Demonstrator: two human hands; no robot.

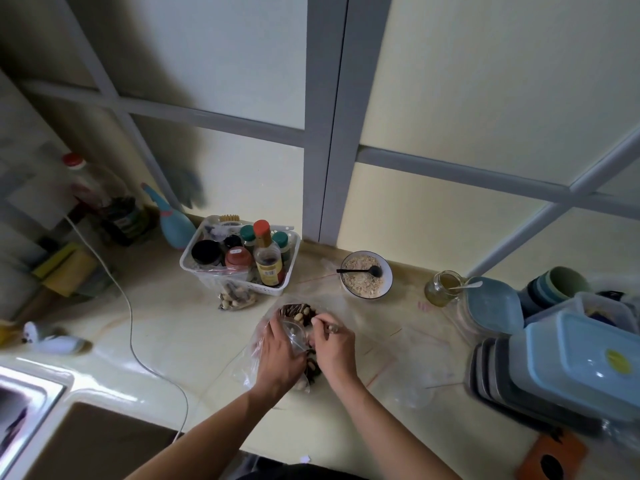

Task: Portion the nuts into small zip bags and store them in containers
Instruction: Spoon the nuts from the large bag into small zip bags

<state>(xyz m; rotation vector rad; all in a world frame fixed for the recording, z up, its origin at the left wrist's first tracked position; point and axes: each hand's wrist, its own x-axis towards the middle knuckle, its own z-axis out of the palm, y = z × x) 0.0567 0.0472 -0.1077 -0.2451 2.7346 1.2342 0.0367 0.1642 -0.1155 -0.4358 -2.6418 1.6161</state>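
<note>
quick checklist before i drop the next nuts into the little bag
1. Small zip bag held at its mouth by left hand: ok.
2. Right hand has a grip on nuts: cannot tell, fingers curled at the pile.
3. Big bag of nuts open and within reach: ok.
4. Filled bag set aside by the white basket: ok.
5. Storage containers nearby on the right: ok, lids on.

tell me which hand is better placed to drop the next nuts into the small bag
The right hand, probably. It pinches nuts just above the big bag of nuts, while the left hand grips the small zip bag beside it, so it looks busy.
</note>
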